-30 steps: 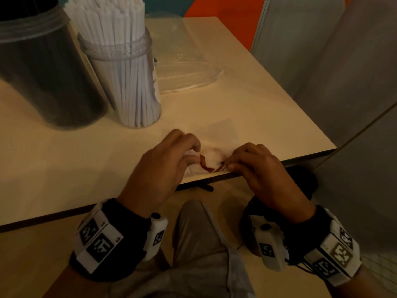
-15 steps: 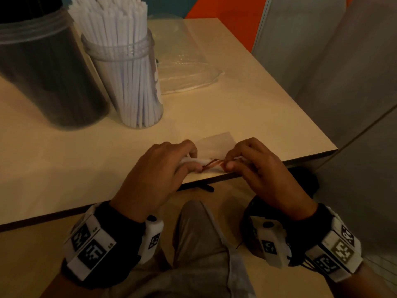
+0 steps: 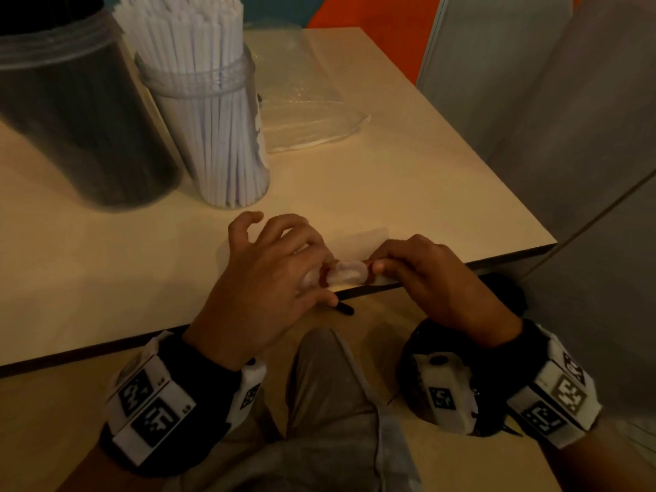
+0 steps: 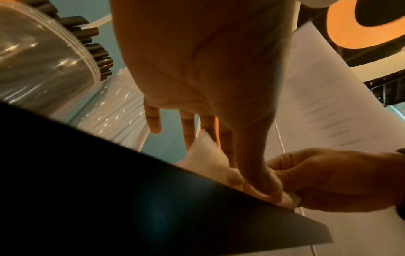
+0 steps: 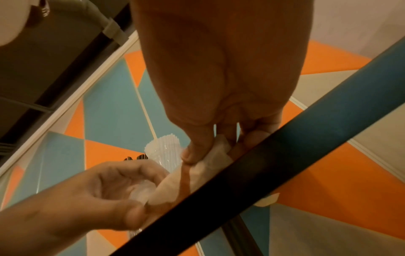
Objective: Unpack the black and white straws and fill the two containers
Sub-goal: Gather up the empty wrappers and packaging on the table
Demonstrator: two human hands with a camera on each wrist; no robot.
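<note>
At your far left stands the dark container (image 3: 71,111), packed with black straws (image 4: 96,48), and just beside it the clear container (image 3: 213,136) bristling with white straws (image 3: 184,37); both look full, so what you have in hand seems to be the leftover wrapper. Your left hand (image 3: 262,289) pinches one end of that crumpled clear wrapper (image 3: 346,273) between thumb and forefinger, the other fingers (image 3: 245,225) lifted and spread above the table (image 3: 408,193). Keep them spread, so they do not snag the loose film. The wrapper's reddish strip (image 5: 185,178) runs across to your right hand (image 3: 436,278), whose thumb and curled fingers nip the other end right at the table's near edge. Hold the pinch close to the strip on both sides, and roll or fold with small turns rather than one long tug, or the film will likely spring open again. A single black straw (image 3: 342,308) appears just below the table edge under your left hand; whether you hold it I cannot tell. A second flattened bag (image 3: 305,111) lies behind the clear container.
</note>
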